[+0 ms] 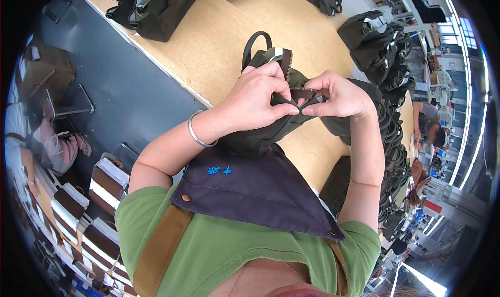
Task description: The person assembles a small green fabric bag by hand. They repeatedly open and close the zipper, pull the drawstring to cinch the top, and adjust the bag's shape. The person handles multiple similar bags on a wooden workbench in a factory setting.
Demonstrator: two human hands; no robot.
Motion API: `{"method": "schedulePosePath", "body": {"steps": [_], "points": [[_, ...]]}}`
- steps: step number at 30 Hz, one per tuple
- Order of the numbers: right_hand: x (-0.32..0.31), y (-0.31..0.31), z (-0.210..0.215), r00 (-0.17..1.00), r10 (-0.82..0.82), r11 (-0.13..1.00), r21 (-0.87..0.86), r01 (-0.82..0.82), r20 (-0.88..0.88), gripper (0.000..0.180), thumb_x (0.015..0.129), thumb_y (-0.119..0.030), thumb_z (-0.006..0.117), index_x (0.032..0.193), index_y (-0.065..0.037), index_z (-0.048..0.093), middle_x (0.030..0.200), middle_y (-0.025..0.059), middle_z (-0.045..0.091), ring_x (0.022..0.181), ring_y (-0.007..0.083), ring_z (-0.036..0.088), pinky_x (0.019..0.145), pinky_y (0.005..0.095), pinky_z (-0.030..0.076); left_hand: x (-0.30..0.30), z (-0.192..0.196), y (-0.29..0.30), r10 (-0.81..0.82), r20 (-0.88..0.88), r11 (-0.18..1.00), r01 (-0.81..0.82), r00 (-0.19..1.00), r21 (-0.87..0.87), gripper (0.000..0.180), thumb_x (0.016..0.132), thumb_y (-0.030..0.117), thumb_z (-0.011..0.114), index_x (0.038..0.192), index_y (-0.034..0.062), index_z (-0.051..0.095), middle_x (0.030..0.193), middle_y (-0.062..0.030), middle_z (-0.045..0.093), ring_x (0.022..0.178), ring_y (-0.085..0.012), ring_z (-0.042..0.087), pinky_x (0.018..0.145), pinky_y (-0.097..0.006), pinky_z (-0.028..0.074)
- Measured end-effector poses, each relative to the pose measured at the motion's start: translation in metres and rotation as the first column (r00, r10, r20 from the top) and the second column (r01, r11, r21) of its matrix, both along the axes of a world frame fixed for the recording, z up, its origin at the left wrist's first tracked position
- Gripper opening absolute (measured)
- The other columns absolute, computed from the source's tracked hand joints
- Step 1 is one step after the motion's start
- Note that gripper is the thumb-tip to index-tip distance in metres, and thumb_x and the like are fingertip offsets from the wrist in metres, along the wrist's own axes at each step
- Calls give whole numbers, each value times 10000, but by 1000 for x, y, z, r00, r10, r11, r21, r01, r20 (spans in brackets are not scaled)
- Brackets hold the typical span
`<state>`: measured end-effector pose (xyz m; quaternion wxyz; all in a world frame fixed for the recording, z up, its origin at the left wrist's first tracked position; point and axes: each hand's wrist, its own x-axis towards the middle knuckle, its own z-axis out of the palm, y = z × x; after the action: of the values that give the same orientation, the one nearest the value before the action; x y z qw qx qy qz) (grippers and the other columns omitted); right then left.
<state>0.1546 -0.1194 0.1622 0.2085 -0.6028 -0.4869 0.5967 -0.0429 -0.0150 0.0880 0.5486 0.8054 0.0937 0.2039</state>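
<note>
Closest to the camera hangs a dark apron (260,190) with tan straps over a green shirt, its bib carrying small blue stitched marks. Just beyond the bib, both hands meet over a dark olive bag (260,133) held above the near edge of the tan wooden surface (208,41). The left hand (255,96), with a silver bangle (197,133) on its wrist, curls over the bag's top from the left. Its grip is narrow, thumb and forefinger pinched on the fabric beside the zipper (302,93). The right hand (338,96) comes in from the right, its grip also narrow, thumb and forefinger pressed together on the bag at the end of the brown zipper tape. The fingertips of the two hands almost touch, with the zipper lying between and just above them. The bag's black carry loop (255,41) stands up on the far side of the hands, and its body hangs down toward the apron.

More dark bags (156,10) rest on the far left of the surface. A long row of similar bags (390,88) is stacked along the right. Farther right, another person (429,127) bends over their own work.
</note>
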Motion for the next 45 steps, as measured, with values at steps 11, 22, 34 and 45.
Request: {"method": "schedulePosePath", "body": {"steps": [11,22,34,45], "points": [[-4,1,2,999,18,1000,10,-18,45,131,771,-51,733,887,8,719,720,-20,647,647,27,553,577,203,446,0,16,10,-61,79,990,51,995,129,236,689,204,825,812,78,668,757,-28,604,736,-229,601,655,-353,450],[-8,5,2,994,3,1000,-28,0,112,168,777,-23,743,923,2,664,784,-18,642,710,40,543,643,211,456,-6,16,16,-97,96,890,44,991,454,179,737,174,775,885,117,691,809,-16,578,779,-233,535,676,-331,412],[-36,-16,13,848,-342,923,313,224,404,382,772,-83,769,984,-41,454,875,84,577,664,157,602,606,284,486,24,26,44,-281,-47,945,285,958,161,115,888,155,644,906,41,639,781,-51,554,758,-213,496,725,-339,416],[-34,-35,-10,853,-487,777,537,327,185,110,858,-33,673,920,11,594,1097,113,540,791,136,658,673,255,516,32,38,45,-296,-16,905,285,955,315,69,850,98,650,883,38,655,772,-65,516,831,-238,475,790,-355,398]]}}
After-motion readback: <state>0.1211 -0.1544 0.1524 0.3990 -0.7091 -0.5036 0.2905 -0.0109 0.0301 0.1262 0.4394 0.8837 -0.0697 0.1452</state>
